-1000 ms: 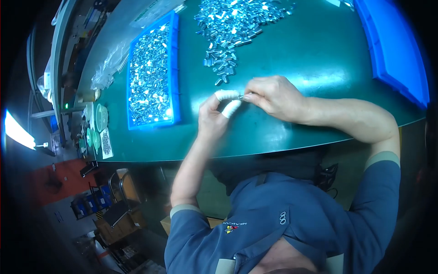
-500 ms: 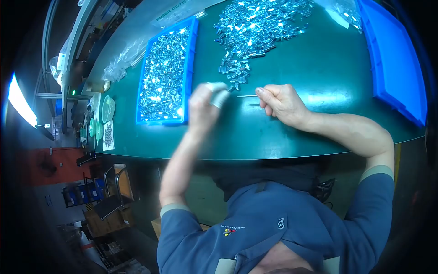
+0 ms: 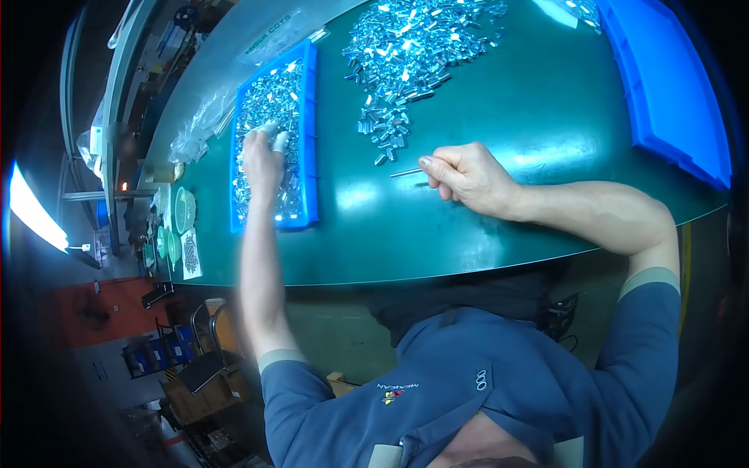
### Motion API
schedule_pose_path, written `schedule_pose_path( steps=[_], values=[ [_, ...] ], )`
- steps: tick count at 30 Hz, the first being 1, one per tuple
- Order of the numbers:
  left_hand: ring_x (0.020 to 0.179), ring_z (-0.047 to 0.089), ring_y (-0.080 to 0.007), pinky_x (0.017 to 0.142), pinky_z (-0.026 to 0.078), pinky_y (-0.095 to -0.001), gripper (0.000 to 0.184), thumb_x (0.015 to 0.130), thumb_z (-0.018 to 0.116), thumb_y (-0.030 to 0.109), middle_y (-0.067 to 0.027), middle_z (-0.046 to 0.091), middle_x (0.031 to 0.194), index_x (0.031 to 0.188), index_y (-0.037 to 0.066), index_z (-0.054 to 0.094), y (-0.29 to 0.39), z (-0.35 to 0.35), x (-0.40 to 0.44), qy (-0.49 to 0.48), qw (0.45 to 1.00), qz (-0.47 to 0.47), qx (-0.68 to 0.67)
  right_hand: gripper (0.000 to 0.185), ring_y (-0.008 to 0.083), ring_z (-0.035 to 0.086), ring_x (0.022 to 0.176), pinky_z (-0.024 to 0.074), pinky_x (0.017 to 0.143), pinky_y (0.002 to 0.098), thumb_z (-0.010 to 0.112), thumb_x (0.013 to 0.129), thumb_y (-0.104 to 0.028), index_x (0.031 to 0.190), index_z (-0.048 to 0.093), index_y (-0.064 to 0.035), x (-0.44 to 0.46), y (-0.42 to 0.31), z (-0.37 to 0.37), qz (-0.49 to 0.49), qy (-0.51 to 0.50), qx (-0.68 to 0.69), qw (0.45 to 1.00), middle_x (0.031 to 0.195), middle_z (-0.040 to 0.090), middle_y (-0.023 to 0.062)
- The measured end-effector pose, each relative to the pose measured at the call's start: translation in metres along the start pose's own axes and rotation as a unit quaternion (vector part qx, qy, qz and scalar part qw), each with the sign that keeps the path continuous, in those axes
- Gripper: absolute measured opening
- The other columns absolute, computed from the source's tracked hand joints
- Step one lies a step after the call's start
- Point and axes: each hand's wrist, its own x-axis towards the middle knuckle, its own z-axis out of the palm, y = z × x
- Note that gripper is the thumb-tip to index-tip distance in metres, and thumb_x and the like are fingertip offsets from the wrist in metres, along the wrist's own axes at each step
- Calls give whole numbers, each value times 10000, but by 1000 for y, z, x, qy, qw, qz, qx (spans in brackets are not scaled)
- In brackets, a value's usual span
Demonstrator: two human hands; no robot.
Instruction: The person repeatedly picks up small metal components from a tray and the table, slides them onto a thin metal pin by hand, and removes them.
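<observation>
My left hand [image 3: 264, 164] is over the blue tray [image 3: 310, 140] of small shiny metal pieces [image 3: 265, 97]. White coverings wrap its thumb and a finger, whose tips are slightly apart; no held piece can be made out between them. Nearer the middle of the green table [image 3: 374, 249], my right hand [image 3: 472, 181] is closed around a thin metal rod [image 3: 407, 172], which points left from the fingers. Beyond the rod lies a loose heap of similar metal pieces [image 3: 413, 47], with a narrow trail toward the hands.
A large blue bin [image 3: 671, 86] stands at the right edge. Clear plastic bags [image 3: 195, 129] lie left of the tray, near green dishes [image 3: 185, 210] and a white card with small dark parts [image 3: 191, 253]. The table's front edge curves before my body.
My left hand has left the rod's tip and moved left to the tray. My right hand still holds the rod, now more exposed. The view has shifted slightly.
</observation>
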Motion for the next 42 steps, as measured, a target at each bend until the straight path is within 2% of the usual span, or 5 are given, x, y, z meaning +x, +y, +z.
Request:
schedule_pose_path(
  steps=[4, 22, 24, 33, 42],
  values=[
    [1080, 632, -365, 948, 499, -450, 273, 903, 748, 149, -162, 694, 1098, 1159, 62, 710, -6, -12, 2, 62, 994, 6, 87, 434, 64, 554, 554, 443, 506, 245, 546, 1082, -343, 805, 656, -28, 0, 0, 0, 6, 1, 23, 1000, 632, 614, 8],
    [932, 650, -279, 805, 527, -380, 207, 788, 814, -1, -106, 699, 975, 971, 41, 728, 166, -11, -76, -48, 912, 49, -405, 247, 106, 636, 699, 518, 646, 283, 607, 1031, -207, 946, 685, 11, 8, 8, -3, -24, 42, -68, 996, 762, 682, 57],
    [932, 652, -290, 788, 530, -387, 219, 783, 817, 0, -119, 701, 981, 978, 41, 725, 170, -12, -76, -38, 917, 102, -384, 300, 248, 678, 636, 514, 609, 386, 615, 1014, -255, 850, 688, -14, 8, 10, 0, -81, 65, -102, 989, 708, 697, 122],
    [894, 683, -262, 762, 558, -349, 219, 815, 817, 19, -110, 718, 977, 999, 41, 702, 178, 1, -80, -6, 903, 110, -416, 360, 292, 671, 587, 497, 567, 437, 589, 1031, -294, 791, 692, -46, 8, 12, 5, -94, 35, -174, 980, 629, 665, 118],
    [866, 658, -299, 731, 537, -391, 244, 766, 830, 9, -114, 698, 938, 971, 53, 704, 166, -11, -79, -4, 916, 109, -385, 444, 77, 586, 574, 476, 539, 258, 533, 1083, -343, 799, 673, -33, 7, 1, 0, 30, -7, -42, 999, 635, 636, 19]
  ],
)
